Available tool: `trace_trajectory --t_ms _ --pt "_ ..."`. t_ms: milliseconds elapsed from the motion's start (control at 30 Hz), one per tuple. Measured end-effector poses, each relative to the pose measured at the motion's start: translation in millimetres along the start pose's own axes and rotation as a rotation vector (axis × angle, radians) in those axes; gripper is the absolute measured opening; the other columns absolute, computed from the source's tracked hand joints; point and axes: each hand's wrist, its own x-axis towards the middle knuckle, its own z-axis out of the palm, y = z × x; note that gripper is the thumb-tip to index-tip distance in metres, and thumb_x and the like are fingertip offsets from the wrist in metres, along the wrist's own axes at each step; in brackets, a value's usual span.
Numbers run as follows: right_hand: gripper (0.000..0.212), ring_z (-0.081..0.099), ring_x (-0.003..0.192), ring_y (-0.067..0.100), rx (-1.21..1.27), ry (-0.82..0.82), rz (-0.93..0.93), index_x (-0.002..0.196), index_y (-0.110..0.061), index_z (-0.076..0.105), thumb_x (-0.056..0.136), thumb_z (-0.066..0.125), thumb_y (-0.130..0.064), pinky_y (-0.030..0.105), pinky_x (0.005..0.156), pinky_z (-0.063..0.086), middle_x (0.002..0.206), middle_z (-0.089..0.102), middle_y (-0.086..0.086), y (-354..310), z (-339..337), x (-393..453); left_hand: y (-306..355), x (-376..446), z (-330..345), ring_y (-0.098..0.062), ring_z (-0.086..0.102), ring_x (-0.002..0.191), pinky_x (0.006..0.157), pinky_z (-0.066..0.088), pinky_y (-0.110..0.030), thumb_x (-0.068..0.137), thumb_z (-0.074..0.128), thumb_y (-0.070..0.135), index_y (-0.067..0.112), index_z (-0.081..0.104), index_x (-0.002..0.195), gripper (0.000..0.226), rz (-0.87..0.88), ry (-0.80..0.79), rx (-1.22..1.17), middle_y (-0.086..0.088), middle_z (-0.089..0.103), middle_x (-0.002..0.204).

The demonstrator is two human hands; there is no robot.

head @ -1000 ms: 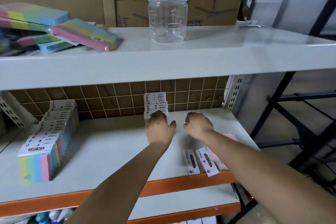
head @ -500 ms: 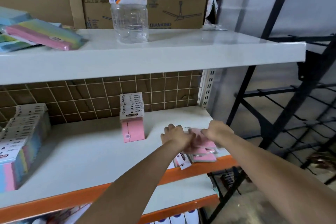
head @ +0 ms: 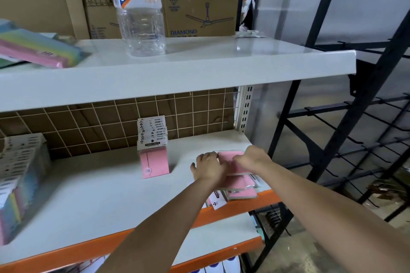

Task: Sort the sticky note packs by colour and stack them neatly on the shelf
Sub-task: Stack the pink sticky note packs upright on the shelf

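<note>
We've shifted both hands off the standing pink row (head: 153, 157) at mid-shelf over to the loose pink packs (head: 240, 186) by the shelf's (head: 93, 201) front-right edge. Left hand (head: 208, 167) & right hand (head: 249, 158) now curl round the top pack (head: 230, 157), lifting it. Prob. next: add it to the pink row. Multicolour packs (head: 20, 175) sit far left, separate.

You've got both hands, left (head: 208, 167) and right (head: 253, 158), gripping a pink pack (head: 230, 163) over the loose pile (head: 241, 190) at the shelf (head: 99, 201) edge.
</note>
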Motion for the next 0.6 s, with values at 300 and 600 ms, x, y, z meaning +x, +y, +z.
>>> trace_trajectory --t_ms 300,600 --pt "0.04 0.059 0.09 0.026 0.059 0.007 -0.146 0.107 -0.01 0.058 0.084 0.064 -0.042 0.026 0.07 0.04 0.101 0.06 0.009 -52 19 -3 -35 0 -33 -0.029 0.045 0.122 0.091 0.043 -0.034 0.09 0.048 0.026 0.013 0.049 0.126 0.038 -0.119 0.146 -0.247 -0.014 0.063 0.116" --pt "0.046 0.063 0.073 0.021 0.132 -0.062 -0.286 0.116 -0.009 0.042 0.087 0.064 -0.037 0.025 0.053 0.042 0.1 0.058 0.008 -102 53 -9 -91 -1 -65 -0.03 0.061 0.088 0.068 0.047 -0.029 0.079 0.055 0.015 0.021 0.047 0.125 0.047 -0.184 0.212 -0.36 -0.009 0.061 0.099"
